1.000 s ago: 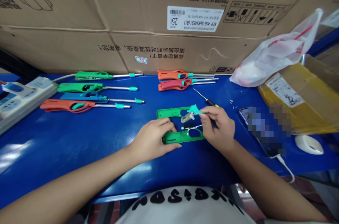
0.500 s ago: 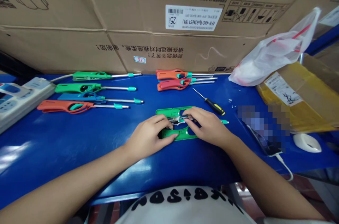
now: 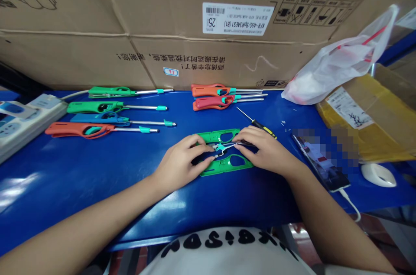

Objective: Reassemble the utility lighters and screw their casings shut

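A green gas lighter's handle lies opened on the table in two halves. The far half (image 3: 212, 136) lies behind my fingers, and the near half (image 3: 227, 165) lies below them. Between the halves, the lighter's inner assembly (image 3: 221, 147) shows a clear part, a teal piece and a white wire with a black end. My left hand (image 3: 183, 160) is closed on its left end, thumb and fingertips pinching. My right hand (image 3: 264, 149) pinches the assembly's right end, by the metal tube and wire. The tube is mostly hidden under that hand.
Several assembled lighters (image 3: 94, 107) lie at the back left, with red and orange ones (image 3: 212, 102) at back centre. Behind my right hand is a screwdriver (image 3: 256, 124). A power strip (image 3: 30, 121), phone (image 3: 320, 160), white mouse (image 3: 378, 174), plastic bag (image 3: 338, 65) and cardboard boxes (image 3: 162, 15) surround the work.
My right hand has shifted slightly right. The inner assembly and its white wire show more clearly between my hands. The near green half has slid a little right and now shows more fully.
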